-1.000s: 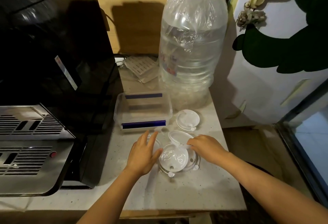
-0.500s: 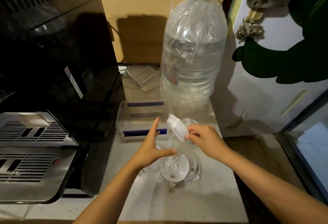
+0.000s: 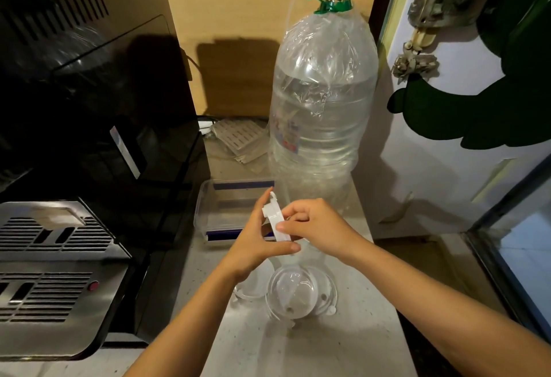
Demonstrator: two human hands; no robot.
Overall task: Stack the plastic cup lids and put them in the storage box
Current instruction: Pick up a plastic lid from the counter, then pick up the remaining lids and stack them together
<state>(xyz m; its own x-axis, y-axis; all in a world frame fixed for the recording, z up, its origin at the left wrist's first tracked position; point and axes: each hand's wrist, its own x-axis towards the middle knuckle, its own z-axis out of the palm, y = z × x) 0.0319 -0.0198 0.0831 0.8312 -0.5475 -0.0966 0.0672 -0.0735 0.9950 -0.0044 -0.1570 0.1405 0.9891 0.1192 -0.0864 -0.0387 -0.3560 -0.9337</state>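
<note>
Holding a white lid (image 3: pixel 275 221) on edge between them, both hands sat just below the middle of the frame, above the counter (image 3: pixel 351 344). The left hand (image 3: pixel 253 242) cupped it from the left, thumb hooked under its lower rim and fingers spread up behind it; the right hand (image 3: pixel 316 229) pinched its right side with thumb and fingertips. The lid stood nearly upright, its long line running from upper left to lower right, tab at the top.

Straight below the grip, towards the bottom of the frame, lay the clear lids (image 3: pixel 298 293) on the counter, overlapped in a loose heap, flat side down. The box (image 3: pixel 208 212) stood open just behind the hands, partly hidden by them, with the big bottle (image 3: pixel 322 102) to its right.

By my reading, the next move hinged on tipping the held lid flat and lowering it onto that heap, or gathering the heap up to it. Either hand was about equally near; the box lay a short reach up-frame.
</note>
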